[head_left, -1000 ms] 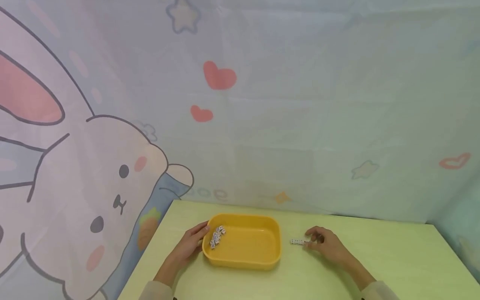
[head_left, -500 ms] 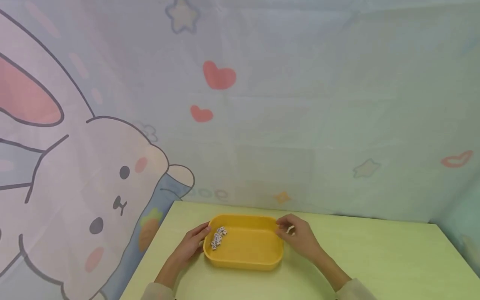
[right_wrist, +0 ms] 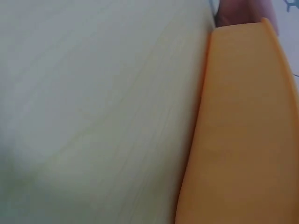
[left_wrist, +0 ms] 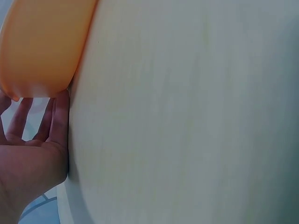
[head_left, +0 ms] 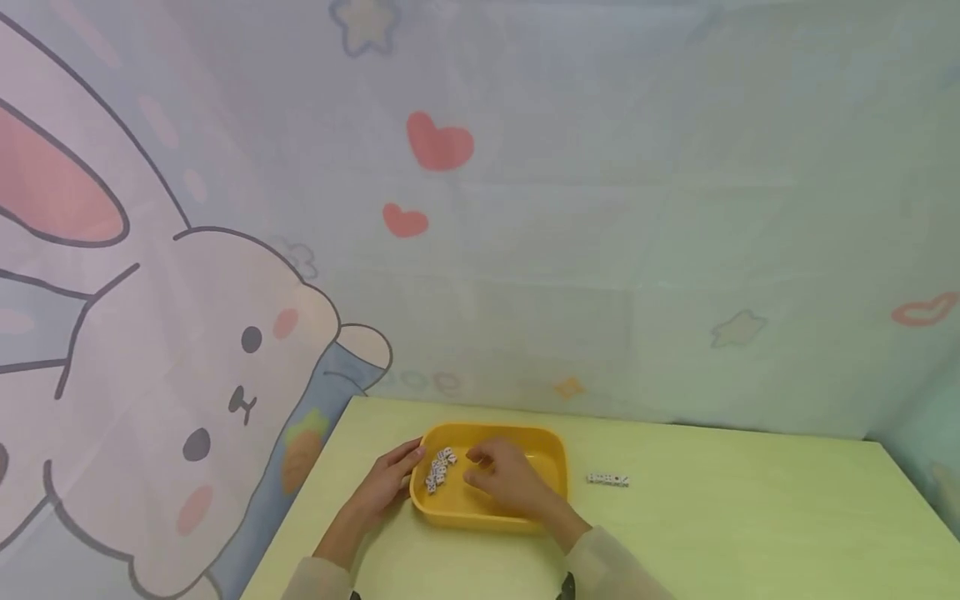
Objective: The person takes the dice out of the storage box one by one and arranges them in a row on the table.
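Observation:
A yellow tray (head_left: 487,522) stands on the table in the head view, with several white dice (head_left: 441,468) heaped at its left end. My left hand (head_left: 386,483) holds the tray's left side, the thumb at the rim and the fingers against the outer wall, as the left wrist view also shows. Over the inside of the tray is my right hand (head_left: 510,479), fingers loosely bent, with the fingertips a short way right of the heap and nothing seen between them. To the right of the tray, a straight row of dice (head_left: 608,480) lies on the table.
The pale green table (head_left: 750,517) ends at the back against a cloth backdrop (head_left: 562,250) printed with a rabbit. The tray's wall (right_wrist: 247,126) stands close by in the right wrist view.
My right hand has left the row of dice and moved left, past the tray's right rim to above its inside. The row now shows whole. My left hand stays at the tray.

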A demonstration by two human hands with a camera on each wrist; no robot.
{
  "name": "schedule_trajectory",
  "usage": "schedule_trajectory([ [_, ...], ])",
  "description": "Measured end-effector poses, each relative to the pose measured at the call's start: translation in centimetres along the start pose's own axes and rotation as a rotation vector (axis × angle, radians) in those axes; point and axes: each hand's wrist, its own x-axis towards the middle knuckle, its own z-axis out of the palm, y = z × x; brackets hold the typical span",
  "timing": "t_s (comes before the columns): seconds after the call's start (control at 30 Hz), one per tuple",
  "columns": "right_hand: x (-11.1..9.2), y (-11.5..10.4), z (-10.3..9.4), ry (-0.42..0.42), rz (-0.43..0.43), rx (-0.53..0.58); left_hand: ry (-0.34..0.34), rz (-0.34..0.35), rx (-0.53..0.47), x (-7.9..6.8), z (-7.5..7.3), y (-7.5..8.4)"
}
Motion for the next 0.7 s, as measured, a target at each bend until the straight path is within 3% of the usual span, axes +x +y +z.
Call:
schedule_trajectory([
  [0.13, 1.5, 0.1, 1.6, -0.021, -0.030, -0.144, 0.001, 0.003, -0.006, -0.1, -0.1, -0.2],
  [0.3, 2.8, 0.3, 2.2, -0.001, -0.066, -0.296, -0.032, 0.015, -0.018, 0.1, 0.0, -0.2],
  [0.7, 3.8, 0.9, 3.1, 0.021, -0.110, -0.340, -0.025, 0.006, -0.020, 0.1, -0.1, -0.1],
])
